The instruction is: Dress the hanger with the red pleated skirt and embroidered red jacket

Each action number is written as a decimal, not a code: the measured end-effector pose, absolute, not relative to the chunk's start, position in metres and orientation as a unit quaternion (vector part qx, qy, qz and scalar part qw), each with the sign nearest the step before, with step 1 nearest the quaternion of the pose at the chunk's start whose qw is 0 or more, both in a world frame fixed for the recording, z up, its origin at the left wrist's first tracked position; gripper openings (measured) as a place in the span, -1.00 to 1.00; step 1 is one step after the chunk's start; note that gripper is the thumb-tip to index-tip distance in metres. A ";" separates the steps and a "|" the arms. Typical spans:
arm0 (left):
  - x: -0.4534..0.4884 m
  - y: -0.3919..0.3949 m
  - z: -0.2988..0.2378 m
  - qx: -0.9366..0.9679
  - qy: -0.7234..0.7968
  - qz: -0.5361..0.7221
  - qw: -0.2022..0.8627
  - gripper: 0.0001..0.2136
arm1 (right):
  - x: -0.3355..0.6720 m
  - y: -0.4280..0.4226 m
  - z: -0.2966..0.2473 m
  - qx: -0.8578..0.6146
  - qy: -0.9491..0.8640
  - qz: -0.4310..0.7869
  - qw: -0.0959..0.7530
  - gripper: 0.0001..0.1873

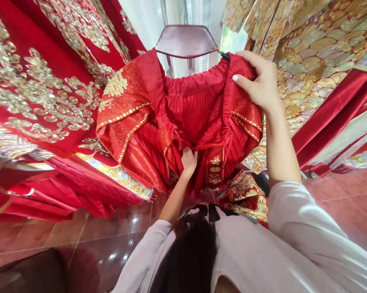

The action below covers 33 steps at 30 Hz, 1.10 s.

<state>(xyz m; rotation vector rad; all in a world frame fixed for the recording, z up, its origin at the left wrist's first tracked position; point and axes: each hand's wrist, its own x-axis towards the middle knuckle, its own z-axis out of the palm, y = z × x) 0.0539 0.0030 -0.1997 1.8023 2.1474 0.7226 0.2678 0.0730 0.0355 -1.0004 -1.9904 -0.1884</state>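
The seemingly soft red pleated skirt (pixel 186 118) is pinched at its waistband (pixel 201 79) by the right hand (pixel 258 83), gripped lower by the left hand (pixel 189 160).

Left hand (pixel 189 160): fingertips sunk in the folds of the red pleated skirt (pixel 195 106), grip unreadable. Right hand (pixel 259 81): fingertips hidden behind the waistband. Dark red support (pixel 186 40) above: hanger or chair back, cannot tell. Embroidered red garment (pixel 42 89) cut by left edge.

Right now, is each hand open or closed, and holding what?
Left hand: closed, gripping the red skirt low at its middle.
Right hand: closed, holding the skirt's waistband corner.
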 end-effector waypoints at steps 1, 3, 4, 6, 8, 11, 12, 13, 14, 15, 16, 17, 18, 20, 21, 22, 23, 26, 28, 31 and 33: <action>0.054 0.008 -0.208 0.616 0.735 0.257 0.123 -0.69 | 0.268 0.074 0.035 -0.405 -0.801 -0.083 0.433 -0.46; 0.051 0.005 -0.227 0.617 0.726 0.276 0.127 -0.77 | 0.268 0.068 0.034 -0.418 -0.801 -0.109 0.415 -0.44; 0.049 -0.002 -0.236 0.620 0.720 0.286 0.130 -0.79 | 0.267 0.060 0.032 -0.428 -0.798 -0.129 0.405 -0.42; 0.047 -0.026 -0.254 0.624 0.707 0.303 0.137 -0.81 | 0.262 0.037 0.022 -0.445 -0.778 -0.185 0.403 -0.42; 0.046 -0.053 -0.267 0.623 0.698 0.319 0.146 -0.79 | 0.253 0.005 0.001 -0.450 -0.742 -0.240 0.435 -0.49; 0.045 -0.082 -0.276 0.615 0.694 0.337 0.163 -0.78 | 0.227 -0.047 -0.053 -0.414 -0.724 -0.234 0.499 -0.74; 0.045 -0.087 -0.277 0.610 0.695 0.341 0.168 -0.79 | 0.216 -0.062 -0.076 -0.376 -0.746 -0.202 0.511 -0.82; 0.044 -0.090 -0.277 0.605 0.697 0.343 0.175 -0.81 | 0.204 -0.075 -0.100 -0.336 -0.776 -0.155 0.510 -0.87; 0.043 -0.092 -0.276 0.601 0.698 0.345 0.181 -0.83 | 0.191 -0.085 -0.124 -0.336 -0.791 -0.097 0.502 -0.88; 0.042 -0.092 -0.276 0.597 0.699 0.347 0.187 -0.85 | 0.179 -0.093 -0.147 -0.347 -0.791 -0.045 0.503 -0.86; 0.040 -0.092 -0.275 0.595 0.698 0.348 0.193 -0.87 | 0.167 -0.099 -0.167 -0.368 -0.791 0.007 0.488 -0.83; 0.039 -0.092 -0.275 0.595 0.697 0.348 0.198 -0.87 | 0.157 -0.103 -0.185 -0.398 -0.785 0.052 0.471 -0.80; 0.039 -0.092 -0.274 0.597 0.694 0.348 0.203 -0.86 | 0.148 -0.105 -0.199 -0.434 -0.773 0.090 0.454 -0.79; 0.038 -0.092 -0.273 0.602 0.687 0.348 0.211 -0.82 | 0.134 -0.107 -0.216 -0.510 -0.734 0.157 0.419 -0.79; 0.038 -0.093 -0.273 0.604 0.684 0.347 0.214 -0.81 | 0.131 -0.107 -0.220 -0.542 -0.713 0.182 0.406 -0.78; 0.039 -0.094 -0.273 0.606 0.682 0.347 0.216 -0.80 | 0.128 -0.107 -0.222 -0.568 -0.689 0.208 0.399 -0.78; 0.039 -0.094 -0.274 0.607 0.681 0.347 0.216 -0.80 | 0.128 -0.107 -0.222 -0.586 -0.667 0.236 0.396 -0.77; 0.041 -0.096 -0.275 0.611 0.677 0.350 0.216 -0.81 | 0.129 -0.106 -0.218 -0.610 -0.606 0.311 0.404 -0.75; 0.042 -0.097 -0.276 0.616 0.669 0.354 0.218 -0.82 | 0.131 -0.104 -0.214 -0.610 -0.576 0.361 0.408 -0.77; 0.041 -0.099 -0.276 0.621 0.661 0.361 0.220 -0.86 | 0.136 -0.099 -0.209 -0.584 -0.555 0.433 0.405 -0.83; 0.040 -0.102 -0.276 0.621 0.660 0.362 0.219 -0.88 | 0.138 -0.095 -0.206 -0.553 -0.535 0.498 0.399 -0.82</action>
